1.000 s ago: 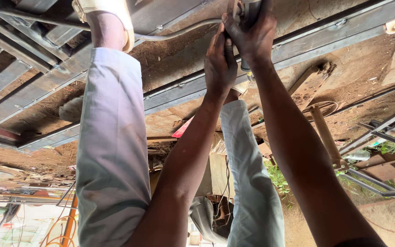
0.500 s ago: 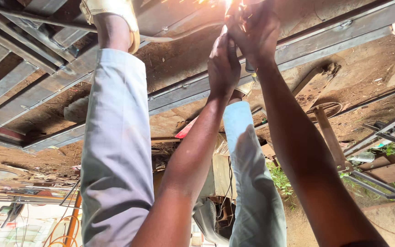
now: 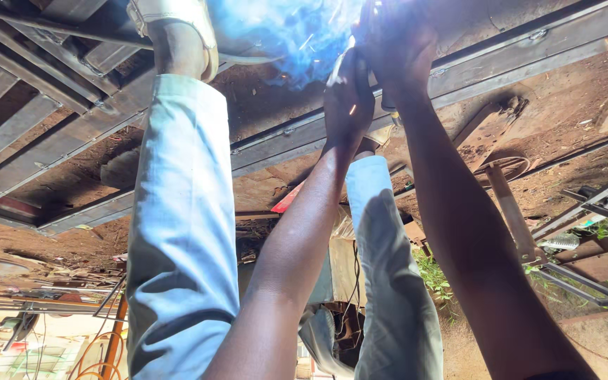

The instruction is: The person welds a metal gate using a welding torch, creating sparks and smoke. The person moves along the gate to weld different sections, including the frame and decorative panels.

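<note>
The view is inverted, with my legs in pale blue trousers (image 3: 184, 232) running up to my sandalled foot (image 3: 177, 21) on a steel bar frame (image 3: 501, 49) lying on dirt. My right hand (image 3: 395, 49) is closed around a dark welding tool at the top centre, mostly lost in glare. My left hand (image 3: 346, 98) sits just below it, fingers curled against the same tool and the right wrist. Blue smoke (image 3: 283, 35) and sparks spread from the weld point beside the hands.
More steel bars (image 3: 29, 119) of the frame run across the upper left. A red strip (image 3: 286, 200), a rusty round stand (image 3: 508, 169), loose metal lengths (image 3: 585, 204), a plastic bottle (image 3: 561, 241), weeds (image 3: 431, 274) and an orange cable (image 3: 117, 331) lie around.
A bright arc has lit at the hands, and blue smoke and sparks now spread from it. Both hands stay at the same spot on the frame.
</note>
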